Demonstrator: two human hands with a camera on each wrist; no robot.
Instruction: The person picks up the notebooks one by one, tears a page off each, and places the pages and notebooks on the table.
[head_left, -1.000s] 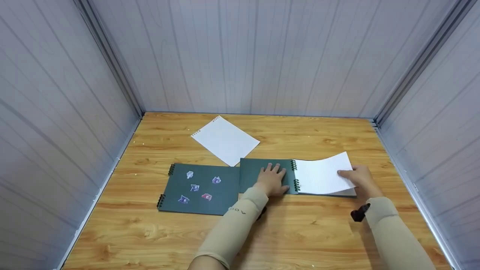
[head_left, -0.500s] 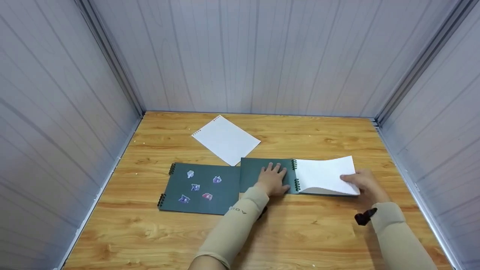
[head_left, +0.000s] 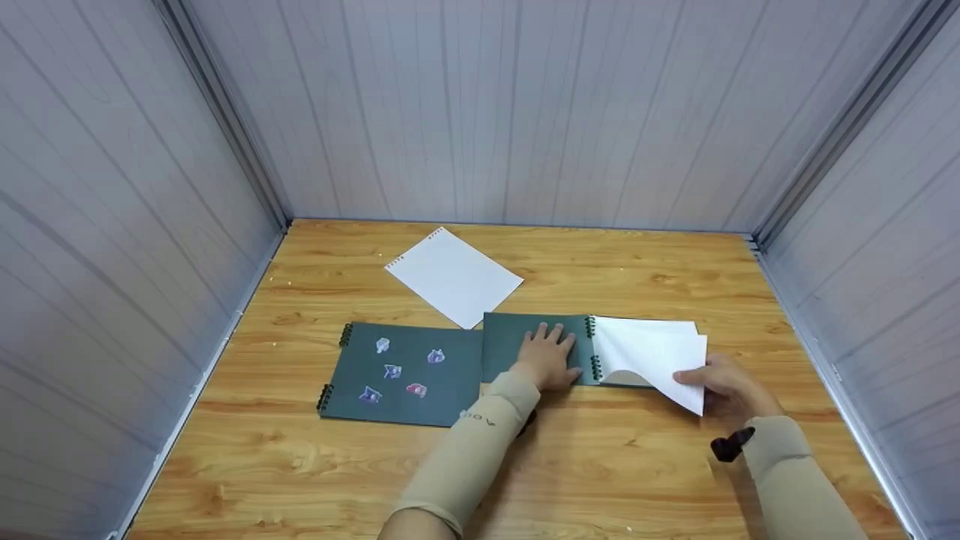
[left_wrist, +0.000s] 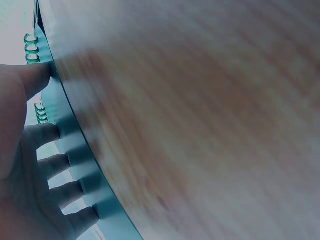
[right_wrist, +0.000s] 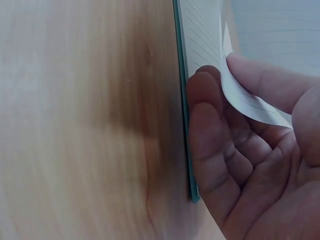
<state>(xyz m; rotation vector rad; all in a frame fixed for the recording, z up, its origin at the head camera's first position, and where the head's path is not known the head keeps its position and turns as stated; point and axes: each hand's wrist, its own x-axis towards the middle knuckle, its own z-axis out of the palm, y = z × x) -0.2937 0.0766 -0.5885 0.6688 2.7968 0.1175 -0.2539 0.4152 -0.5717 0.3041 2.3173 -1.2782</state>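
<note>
A spiral notebook lies folded open on the table, its dark green cover [head_left: 501,346] turned to the left of the green coil [head_left: 596,367]. On that cover my left hand [head_left: 546,358] presses with spread, straight fingers; the left wrist view shows its fingertips against the green card. My right hand [head_left: 726,382] pinches a white page [head_left: 667,360] between thumb and fingers at its outer corner. The page is pulled askew toward me and curls up near the coil. Lined sheets [right_wrist: 200,35] lie beneath it in the right wrist view.
To the left lies a second dark green spiral notebook [head_left: 442,382] with several stickers, partly under the left forearm. Behind it a loose white sheet [head_left: 454,277] with torn holes rests on the wooden table [head_left: 600,465]. Pale panel walls [head_left: 495,112] enclose the table's back and sides.
My right hand has drawn the page's outer corner toward me, skewing it off the sheets below and curling its near edge by the coil. My left hand has stayed on the cover.
</note>
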